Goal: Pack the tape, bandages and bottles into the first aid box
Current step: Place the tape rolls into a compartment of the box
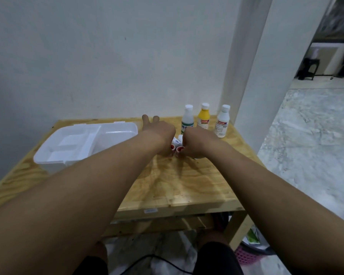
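Several small red-cored rolls (176, 148) lie on the tabletop (187, 185) right of the open first aid box (83, 141), right hand (199, 143) curled round them, left hand (159, 135) alongside, its hold hidden, probably gathering them for one transfer; three bottles (204, 118) stand farther right, unpacked.

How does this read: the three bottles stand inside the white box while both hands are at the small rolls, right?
No. In the head view the three bottles stand on the table, right of the white box, not inside it. The left hand and right hand are at the small rolls.
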Motion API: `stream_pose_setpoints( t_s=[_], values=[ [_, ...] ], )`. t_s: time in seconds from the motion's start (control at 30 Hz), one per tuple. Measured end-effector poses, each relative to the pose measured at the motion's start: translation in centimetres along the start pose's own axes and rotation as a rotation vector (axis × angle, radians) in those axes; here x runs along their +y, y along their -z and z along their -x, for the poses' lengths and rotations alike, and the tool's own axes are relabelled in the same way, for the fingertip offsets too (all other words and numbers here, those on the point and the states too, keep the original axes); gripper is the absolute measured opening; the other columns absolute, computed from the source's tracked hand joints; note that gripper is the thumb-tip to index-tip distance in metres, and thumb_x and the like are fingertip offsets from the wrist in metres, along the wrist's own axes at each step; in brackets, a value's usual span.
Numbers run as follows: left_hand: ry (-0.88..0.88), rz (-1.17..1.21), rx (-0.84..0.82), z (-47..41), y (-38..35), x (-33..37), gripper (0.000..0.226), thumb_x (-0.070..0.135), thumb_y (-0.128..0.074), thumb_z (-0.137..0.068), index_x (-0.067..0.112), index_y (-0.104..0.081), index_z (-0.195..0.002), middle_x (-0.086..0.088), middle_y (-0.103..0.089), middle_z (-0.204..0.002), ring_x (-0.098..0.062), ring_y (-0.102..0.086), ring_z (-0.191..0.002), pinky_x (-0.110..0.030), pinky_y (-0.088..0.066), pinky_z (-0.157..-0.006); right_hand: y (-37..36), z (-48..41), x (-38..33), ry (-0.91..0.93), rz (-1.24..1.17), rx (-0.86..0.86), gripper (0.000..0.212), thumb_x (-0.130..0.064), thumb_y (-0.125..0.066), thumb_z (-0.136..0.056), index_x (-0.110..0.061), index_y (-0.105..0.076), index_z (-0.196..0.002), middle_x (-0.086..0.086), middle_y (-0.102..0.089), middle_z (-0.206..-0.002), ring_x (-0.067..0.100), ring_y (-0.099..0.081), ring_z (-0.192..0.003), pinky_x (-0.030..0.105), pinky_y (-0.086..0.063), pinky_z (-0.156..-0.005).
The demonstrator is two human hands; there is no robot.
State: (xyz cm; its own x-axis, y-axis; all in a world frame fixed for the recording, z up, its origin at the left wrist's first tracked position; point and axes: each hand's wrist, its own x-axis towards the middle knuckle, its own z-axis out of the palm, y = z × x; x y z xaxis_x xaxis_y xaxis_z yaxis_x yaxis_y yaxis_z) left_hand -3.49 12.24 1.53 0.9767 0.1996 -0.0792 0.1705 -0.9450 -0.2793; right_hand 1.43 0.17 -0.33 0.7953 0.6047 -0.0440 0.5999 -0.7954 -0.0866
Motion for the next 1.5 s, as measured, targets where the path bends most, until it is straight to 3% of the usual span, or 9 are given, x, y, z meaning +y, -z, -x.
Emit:
stream_pose_setpoints(
  t_s=[0.13,0.27,0.43,0.63,0.8,0.9,1.1,1.27,1.5],
  values=[
    [0.008,-0.001,0.007,-0.1,-0.2,0.2,0.039,0.039,-0.065,-0.088,0.024,-0.038,-0.066,-0.003,-0.048,-0.09,-0.031,-0.038,-0.126,-0.058,-0.02,-0.105,-0.2,0.0,0.0,0.022,0.019,0.009,0.023,-0.035,-0.071,-0.089,-0.018,-0.057,-0.084,-0.004,-0.052,-0.071,0.02,-0.056,-0.074,0.032,-0.045,-0.061],
    [0.007,0.021,0.016,-0.1,-0.2,0.1,0.04,0.043,-0.067,-0.085,0.024,-0.037,-0.066,-0.002,-0.048,-0.086,-0.031,-0.039,-0.124,-0.056,-0.022,-0.104,-0.2,-0.2,0.2,0.009,-0.021,-0.005,0.029,-0.037,-0.072,-0.087,-0.017,-0.054,-0.075,-0.003,-0.054,-0.071,0.018,-0.055,-0.07,0.032,-0.046,-0.061],
    [0.016,0.09,0.019,0.2,0.9,-0.5,0.036,0.046,-0.07,-0.083,0.024,-0.046,-0.069,0.001,-0.044,-0.076,-0.028,-0.041,-0.115,-0.052,-0.025,-0.099,0.7,0.0,0.2,-0.013,-0.097,0.0,0.03,-0.036,-0.07,-0.087,-0.017,-0.056,-0.069,-0.002,-0.056,-0.069,0.016,-0.056,-0.067,0.03,-0.043,-0.058],
    [0.031,0.251,0.119,1.8,3.8,-2.9,0.032,0.049,-0.072,-0.083,0.022,-0.069,-0.099,-0.001,-0.065,-0.098,-0.027,-0.048,-0.108,-0.048,-0.027,-0.095,3.6,1.0,-0.2,-0.052,-0.153,0.019,0.034,-0.039,-0.07,-0.085,-0.006,-0.069,-0.09,0.006,-0.066,-0.074,0.02,-0.063,-0.072,0.03,-0.046,-0.059],
    [0.065,0.339,0.203,4.3,6.1,-6.6,0.03,0.049,-0.076,-0.078,0.025,-0.074,-0.097,0.004,-0.069,-0.097,-0.026,-0.054,-0.103,-0.047,-0.031,-0.094,6.5,1.3,-1.6,-0.042,-0.179,0.096,0.035,-0.045,-0.072,-0.077,-0.01,-0.07,-0.08,0.006,-0.069,-0.074,0.023,-0.065,-0.075,0.035,-0.053,-0.066],
    [0.101,0.371,0.236,6.5,6.7,-9.5,0.029,0.048,-0.077,-0.078,0.025,-0.075,-0.096,0.007,-0.07,-0.095,-0.024,-0.055,-0.101,-0.044,-0.031,-0.09,8.3,1.6,-3.7,-0.013,-0.194,0.118,0.035,-0.042,-0.078,-0.075,-0.009,-0.076,-0.084,0.007,-0.074,-0.08,0.022,-0.069,-0.078,0.039,-0.058,-0.072],
    [0.216,0.4,0.239,10.9,5.4,-15.8,0.028,0.048,-0.076,-0.077,0.026,-0.075,-0.094,0.011,-0.071,-0.092,-0.021,-0.057,-0.098,-0.041,-0.03,-0.083,9.7,1.2,-9.5,0.112,-0.229,0.114,0.034,-0.039,-0.08,-0.078,-0.007,-0.077,-0.09,0.006,-0.074,-0.089,0.022,-0.067,-0.084,0.032,-0.052,-0.066],
    [0.317,0.442,0.211,13.8,3.1,-19.8,0.028,0.048,-0.077,-0.077,0.026,-0.075,-0.094,0.009,-0.07,-0.094,-0.021,-0.056,-0.097,-0.041,-0.031,-0.083,9.2,0.7,-14.6,0.21,-0.271,0.092,0.038,-0.039,-0.08,-0.078,-0.004,-0.078,-0.094,0.009,-0.075,-0.094,0.025,-0.068,-0.089,0.039,-0.057,-0.078],
    [0.372,0.497,0.153,15.7,0.3,-22.6,0.033,0.049,-0.079,-0.073,0.029,-0.076,-0.098,0.012,-0.07,-0.095,-0.018,-0.059,-0.098,-0.043,-0.044,-0.092,7.5,-0.3,-19.2,0.322,-0.332,0.04,0.037,-0.04,-0.079,-0.082,-0.007,-0.078,-0.098,0.002,-0.071,-0.091,0.02,-0.064,-0.084,0.026,-0.041,-0.056]
  ],
)
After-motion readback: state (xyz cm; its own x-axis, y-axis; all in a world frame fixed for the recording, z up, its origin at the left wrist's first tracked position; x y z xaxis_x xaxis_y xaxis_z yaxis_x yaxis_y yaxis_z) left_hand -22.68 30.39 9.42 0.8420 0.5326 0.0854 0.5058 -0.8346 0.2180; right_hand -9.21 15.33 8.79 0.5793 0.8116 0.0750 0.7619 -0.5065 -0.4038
